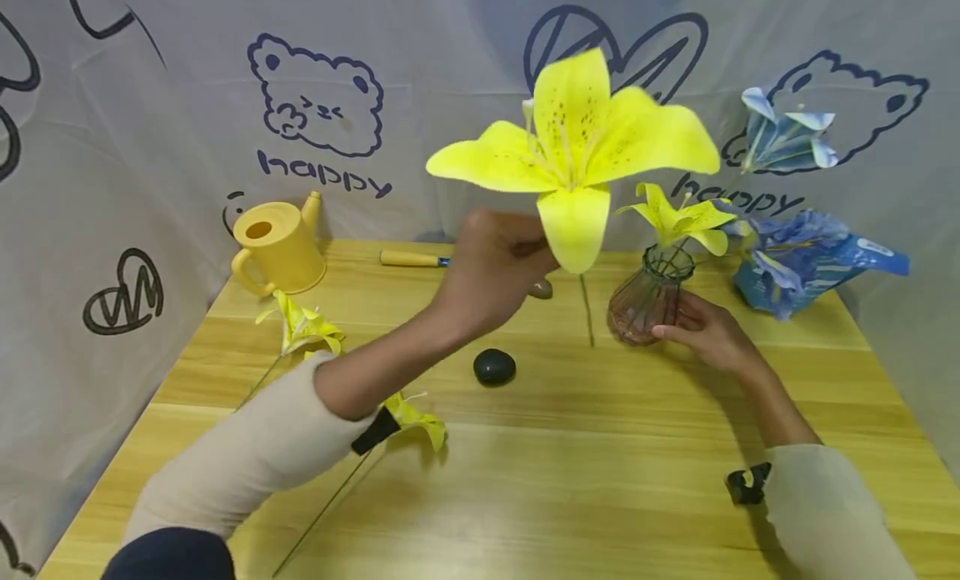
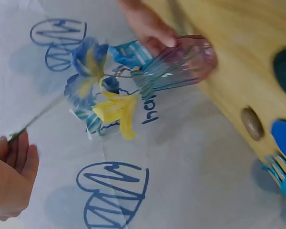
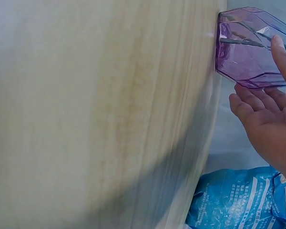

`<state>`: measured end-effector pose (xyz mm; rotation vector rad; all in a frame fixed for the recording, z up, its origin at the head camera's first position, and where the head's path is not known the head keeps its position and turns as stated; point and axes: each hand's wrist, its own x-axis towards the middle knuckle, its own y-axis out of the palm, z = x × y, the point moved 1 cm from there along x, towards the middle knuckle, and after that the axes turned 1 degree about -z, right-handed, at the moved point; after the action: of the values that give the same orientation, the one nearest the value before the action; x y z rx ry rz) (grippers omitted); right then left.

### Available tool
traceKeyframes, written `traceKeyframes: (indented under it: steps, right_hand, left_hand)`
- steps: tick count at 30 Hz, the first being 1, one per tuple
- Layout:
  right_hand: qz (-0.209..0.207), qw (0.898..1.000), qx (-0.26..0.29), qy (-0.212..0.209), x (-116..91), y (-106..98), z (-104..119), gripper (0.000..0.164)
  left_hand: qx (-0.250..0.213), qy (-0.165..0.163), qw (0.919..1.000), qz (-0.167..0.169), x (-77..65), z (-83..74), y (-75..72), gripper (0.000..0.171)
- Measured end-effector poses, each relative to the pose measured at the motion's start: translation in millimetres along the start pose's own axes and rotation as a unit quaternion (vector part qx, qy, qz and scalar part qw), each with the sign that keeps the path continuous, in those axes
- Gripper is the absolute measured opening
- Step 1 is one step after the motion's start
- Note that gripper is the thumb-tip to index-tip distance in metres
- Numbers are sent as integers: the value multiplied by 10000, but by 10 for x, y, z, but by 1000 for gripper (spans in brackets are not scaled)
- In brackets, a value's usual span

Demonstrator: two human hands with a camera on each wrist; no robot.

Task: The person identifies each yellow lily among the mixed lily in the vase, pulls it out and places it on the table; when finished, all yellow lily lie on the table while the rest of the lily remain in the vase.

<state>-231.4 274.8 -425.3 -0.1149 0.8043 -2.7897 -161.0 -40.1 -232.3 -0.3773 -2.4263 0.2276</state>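
Observation:
My left hand (image 1: 491, 272) pinches the stem (image 2: 43, 112) of a yellow lily (image 1: 573, 151), holding the bloom up in front of the head camera. Its thin stem hangs down above the table, left of the vase. My right hand (image 1: 708, 330) grips the ribbed, pinkish glass vase (image 1: 647, 305) from the right, thumb on one side and fingers on the other (image 3: 255, 102). Inside the vase, green stems (image 3: 243, 42) show through the glass. From its mouth rise another yellow lily (image 1: 678, 217), a pale blue flower (image 1: 787, 138) and a blue-violet flower (image 1: 795, 238).
A yellow watering can (image 1: 281, 251) stands back left. Yellow lilies (image 1: 307, 326) (image 1: 416, 417) lie below the left arm. A black stone (image 1: 494, 367), a brown stone (image 1: 540, 289), a yellow-handled tool (image 1: 412, 259) and a blue fork (image 2: 283, 179) are on the table. Behind the vase sits a blue bag (image 1: 862, 259).

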Motion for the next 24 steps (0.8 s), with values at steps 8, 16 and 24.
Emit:
traceKeyframes:
  steps: [8,16,24]
  right_hand:
    - [-56,9996,259,-46,9,-2,-12,66]
    - [-38,9997,255,30,12,14,0,67]
    - [-77,9999,131,-8,0,7,19,65]
  left_hand:
    - [567,-1482,9780,1357,-799,151,-238,8]
    - [1110,-2632,9254,2493,-1521,464,-266,6]
    - [1471,-2730,9047,2921,-1951,655,-258,18]
